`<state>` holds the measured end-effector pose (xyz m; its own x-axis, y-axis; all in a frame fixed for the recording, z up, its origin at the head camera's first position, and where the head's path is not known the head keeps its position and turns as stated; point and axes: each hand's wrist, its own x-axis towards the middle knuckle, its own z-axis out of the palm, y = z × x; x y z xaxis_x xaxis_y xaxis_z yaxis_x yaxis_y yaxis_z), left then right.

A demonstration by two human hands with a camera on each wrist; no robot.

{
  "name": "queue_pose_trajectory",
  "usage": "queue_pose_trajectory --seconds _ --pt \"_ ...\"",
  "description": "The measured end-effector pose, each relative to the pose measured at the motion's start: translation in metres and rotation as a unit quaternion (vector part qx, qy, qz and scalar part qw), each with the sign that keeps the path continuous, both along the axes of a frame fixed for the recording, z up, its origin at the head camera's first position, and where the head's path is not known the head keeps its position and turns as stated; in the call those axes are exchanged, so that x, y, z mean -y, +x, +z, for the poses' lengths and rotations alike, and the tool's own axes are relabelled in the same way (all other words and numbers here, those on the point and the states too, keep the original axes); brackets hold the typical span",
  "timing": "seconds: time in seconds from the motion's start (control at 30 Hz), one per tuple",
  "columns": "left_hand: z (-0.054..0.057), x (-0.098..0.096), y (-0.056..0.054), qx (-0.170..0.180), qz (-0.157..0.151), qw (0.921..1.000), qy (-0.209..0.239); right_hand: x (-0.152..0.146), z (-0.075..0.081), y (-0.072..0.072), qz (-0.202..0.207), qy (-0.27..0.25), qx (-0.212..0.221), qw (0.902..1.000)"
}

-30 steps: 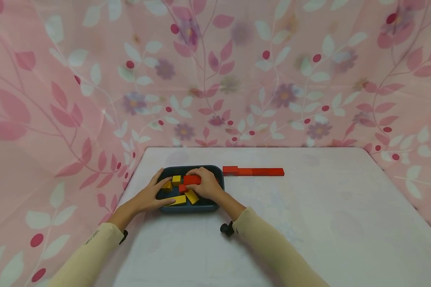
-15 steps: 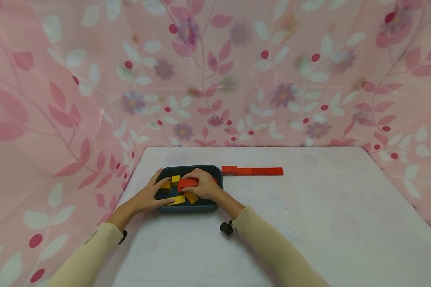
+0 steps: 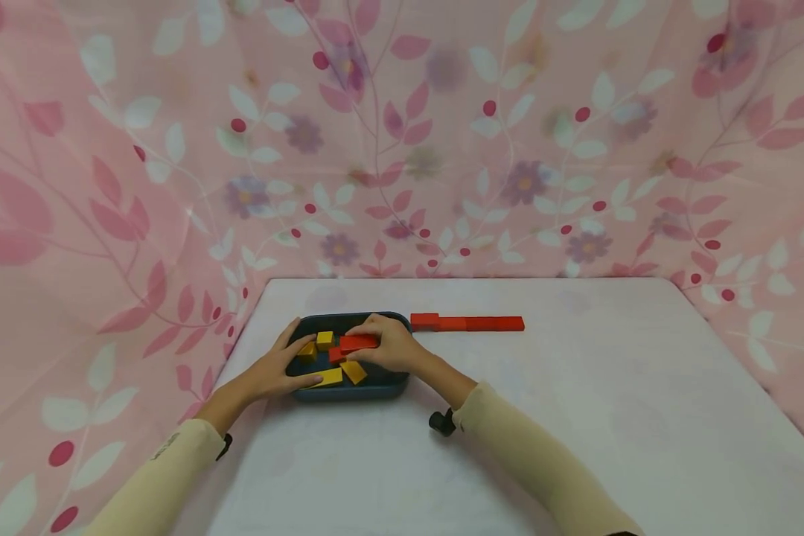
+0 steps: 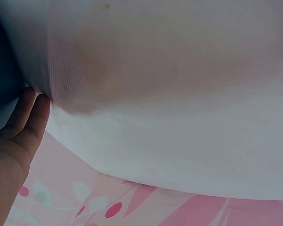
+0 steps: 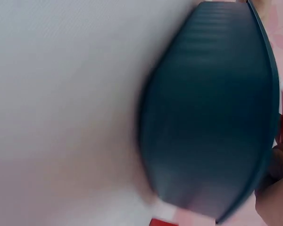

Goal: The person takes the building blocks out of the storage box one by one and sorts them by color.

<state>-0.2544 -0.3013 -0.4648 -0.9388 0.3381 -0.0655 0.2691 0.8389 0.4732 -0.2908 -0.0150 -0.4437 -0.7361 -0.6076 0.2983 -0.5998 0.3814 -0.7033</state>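
Observation:
In the head view a dark blue tray [image 3: 348, 396] stands at the table's far left. My right hand [image 3: 397, 346] pinches a red block [image 3: 359, 343] over the tray, between thumb and fingers. A smaller red block [image 3: 336, 355] lies right beside it. My left hand [image 3: 273, 370] rests on the tray's left end, index finger and thumb reaching inward over it. In the left wrist view two straight fingers [image 4: 35, 120] lie against the tray's outside. Around the thumb and fingers are yellow blocks: a long one [image 3: 328, 377], a tilted one [image 3: 353, 371] and a small one [image 3: 324, 340].
A row of red blocks [image 3: 469, 324] runs rightward from the tray's far right corner; its leftmost block stands higher than the rest. A white cloth [image 3: 509, 447] covers the table. Pink flowered fabric [image 3: 402, 149] hangs behind and at the sides.
My right hand has carried the red block a little left and nearer, then back rightward. The right forearm has swung outward. My left hand stays on the tray.

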Motion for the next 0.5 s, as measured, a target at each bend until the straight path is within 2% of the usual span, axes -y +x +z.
queue_pose_trajectory --seconds 0.1,0.23,0.5 --pt "0.001 0.001 0.0 0.005 0.005 1.0 0.0 -0.012 0.005 -0.001 -0.004 0.019 0.02 0.9996" --pt "0.0 0.002 0.0 0.005 0.006 1.0 0.005 -0.032 0.008 -0.005 -0.015 0.005 0.046 0.9988" --pt "0.0 0.0 0.0 0.011 0.009 0.9999 0.005 -0.077 0.01 -0.017 -0.042 -0.006 0.049 0.9979"
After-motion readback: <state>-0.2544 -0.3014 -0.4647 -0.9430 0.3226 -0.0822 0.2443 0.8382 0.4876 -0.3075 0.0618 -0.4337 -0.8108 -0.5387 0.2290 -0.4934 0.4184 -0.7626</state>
